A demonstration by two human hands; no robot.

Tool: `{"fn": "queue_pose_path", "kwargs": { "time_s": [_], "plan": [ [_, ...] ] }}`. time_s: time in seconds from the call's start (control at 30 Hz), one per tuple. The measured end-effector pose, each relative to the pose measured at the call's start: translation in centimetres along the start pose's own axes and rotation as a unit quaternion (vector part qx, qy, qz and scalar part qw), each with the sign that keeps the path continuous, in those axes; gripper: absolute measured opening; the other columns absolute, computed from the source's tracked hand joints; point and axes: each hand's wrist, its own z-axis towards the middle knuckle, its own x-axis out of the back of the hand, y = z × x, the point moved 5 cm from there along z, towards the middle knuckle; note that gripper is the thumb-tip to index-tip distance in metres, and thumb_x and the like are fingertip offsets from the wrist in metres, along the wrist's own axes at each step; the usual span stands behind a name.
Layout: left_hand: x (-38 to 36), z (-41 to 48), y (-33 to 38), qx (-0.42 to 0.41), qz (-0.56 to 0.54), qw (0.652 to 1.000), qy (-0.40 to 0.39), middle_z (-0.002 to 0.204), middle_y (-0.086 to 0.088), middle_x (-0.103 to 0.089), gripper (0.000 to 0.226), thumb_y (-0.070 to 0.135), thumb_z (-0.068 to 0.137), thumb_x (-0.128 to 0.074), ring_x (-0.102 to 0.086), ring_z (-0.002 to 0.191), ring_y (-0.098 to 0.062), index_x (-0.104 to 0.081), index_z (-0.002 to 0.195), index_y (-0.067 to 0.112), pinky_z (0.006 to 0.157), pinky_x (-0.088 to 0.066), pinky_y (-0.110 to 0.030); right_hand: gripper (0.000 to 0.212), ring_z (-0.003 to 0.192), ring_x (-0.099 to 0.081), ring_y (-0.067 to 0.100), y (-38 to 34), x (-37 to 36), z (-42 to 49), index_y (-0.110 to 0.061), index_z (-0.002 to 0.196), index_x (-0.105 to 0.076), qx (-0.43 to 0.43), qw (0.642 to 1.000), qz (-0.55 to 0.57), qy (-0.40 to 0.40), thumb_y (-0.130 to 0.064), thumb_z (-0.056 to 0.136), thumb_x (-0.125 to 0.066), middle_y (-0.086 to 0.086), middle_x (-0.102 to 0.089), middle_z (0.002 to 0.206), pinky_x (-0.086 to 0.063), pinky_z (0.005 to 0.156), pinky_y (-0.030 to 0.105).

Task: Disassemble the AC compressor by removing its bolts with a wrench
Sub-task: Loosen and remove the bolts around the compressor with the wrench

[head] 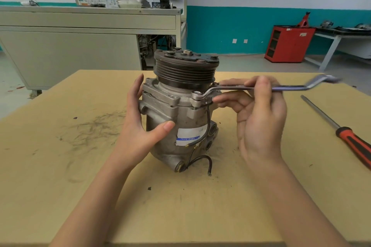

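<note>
The grey AC compressor [180, 118] stands upright on the wooden table [60, 166], its black grooved pulley on top. A silver offset ring wrench [251, 87] lies level, its ring end seated on a bolt [197, 92] at the housing's front right ear. My right hand [259, 118] pinches the wrench shaft between thumb and fingers, just right of the compressor. My left hand [140, 124] presses against the compressor's left side, with its fingers straight along the body and its thumb across the front. A black wire hangs down the compressor's front.
A red and black handled screwdriver [349, 138] lies on the table at the right. Dark scuff marks cover the table's left part. Behind stand a grey workbench [80, 26], a red cabinet [289, 44] and another table at the far right.
</note>
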Motion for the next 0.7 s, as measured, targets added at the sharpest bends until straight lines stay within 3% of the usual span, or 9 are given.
{"fn": "queue_pose_path", "kwargs": {
  "time_s": [0.1,0.17,0.23,0.37,0.5,0.63,0.7],
  "plan": [
    [0.0,0.0,0.1,-0.001,-0.002,1.000,0.002,0.141,0.043,-0.030,0.113,0.083,0.057,-0.067,-0.032,0.136,0.011,-0.015,0.150,0.044,0.110,-0.035,-0.020,0.031,0.062,-0.069,0.018,2.3,0.3,1.0,-0.009,0.085,-0.049,-0.201,0.971,0.126,0.013,-0.020,0.104,-0.027,0.008,-0.073,0.076,-0.054,0.055,0.022],
    [-0.1,0.0,0.1,0.004,-0.006,1.000,-0.001,0.144,0.038,-0.031,0.116,0.084,0.055,-0.067,-0.034,0.136,0.008,-0.015,0.151,0.044,0.109,-0.035,-0.023,0.032,0.063,-0.070,0.018,2.6,0.2,1.3,-0.010,0.083,-0.050,-0.236,0.957,0.163,0.026,-0.021,0.104,-0.029,0.011,-0.073,0.076,-0.053,0.055,0.021],
    [-0.1,-0.1,0.0,0.005,-0.005,1.000,-0.005,0.143,0.040,-0.030,0.111,0.078,0.057,-0.070,-0.035,0.136,0.007,-0.015,0.149,0.047,0.109,-0.035,-0.024,0.032,0.066,-0.071,0.020,2.2,0.4,1.5,-0.009,0.083,-0.052,-0.196,0.968,0.148,0.043,-0.024,0.103,-0.032,0.013,-0.073,0.078,-0.054,0.057,0.021],
    [-0.1,0.0,-0.1,-0.001,-0.007,1.000,-0.006,0.145,0.036,-0.030,0.105,0.060,0.062,-0.069,-0.033,0.136,0.010,-0.015,0.150,0.044,0.106,-0.035,-0.011,0.032,0.070,-0.073,0.023,-0.5,0.0,0.7,-0.008,0.086,-0.056,-0.001,0.999,-0.009,0.036,-0.029,0.102,-0.036,0.008,-0.074,0.083,-0.056,0.060,0.025],
    [-0.1,0.0,0.1,-0.005,-0.009,1.000,-0.003,0.148,0.030,-0.029,0.104,0.059,0.064,-0.069,-0.032,0.135,0.013,-0.015,0.151,0.041,0.105,-0.033,-0.007,0.022,0.078,-0.073,0.019,-2.5,-1.4,-1.2,-0.012,0.089,-0.055,0.190,0.973,-0.124,-0.035,-0.026,0.100,-0.042,-0.001,-0.070,0.085,-0.058,0.066,0.031],
    [0.0,0.0,0.1,-0.007,-0.010,1.000,-0.001,0.143,0.040,-0.029,0.107,0.064,0.062,-0.070,-0.032,0.135,0.013,-0.016,0.151,0.041,0.105,-0.033,-0.006,0.021,0.082,-0.072,0.018,-2.6,-1.5,-1.9,-0.009,0.099,-0.055,0.247,0.950,-0.178,-0.066,-0.025,0.101,-0.042,0.010,-0.065,0.093,-0.058,0.068,0.036],
    [0.0,0.0,0.3,-0.009,-0.011,1.000,-0.001,0.141,0.042,-0.029,0.112,0.076,0.058,-0.070,-0.031,0.135,0.014,-0.016,0.150,0.041,0.105,-0.032,-0.006,0.020,0.080,-0.071,0.018,-2.6,-1.4,-2.0,-0.011,0.100,-0.055,0.255,0.948,-0.177,-0.065,-0.026,0.101,-0.042,0.010,-0.064,0.092,-0.057,0.068,0.035]
  ]
}}
